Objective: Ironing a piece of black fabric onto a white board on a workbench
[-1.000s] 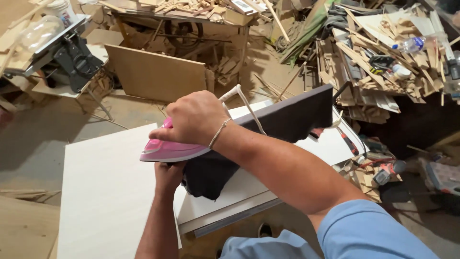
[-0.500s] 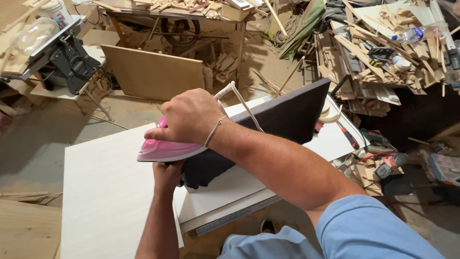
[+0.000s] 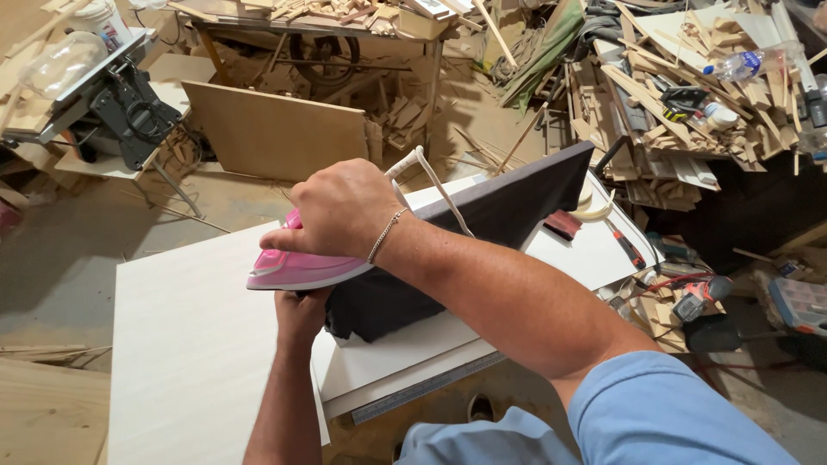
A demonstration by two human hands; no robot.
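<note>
Iron, pink and pale underneath, sits on the top edge of a dark panel that stands on its long edge, its nose pointing left. I see my right hand wrapped tight over its handle from above, fingers curled fully round it, a thin bracelet on the wrist. The iron's white cord loops up behind that hand and runs down across the panel's face. My left hand is just below the iron, closed on the near end of the dark panel, steadying it upright. The panel rests on a stack of pale boards, beside a larger pale sheet to the left. Farther right on the boards lies a red-handled tool. A cordless drill is on the floor beyond, with heaps of wood offcuts behind.
</note>
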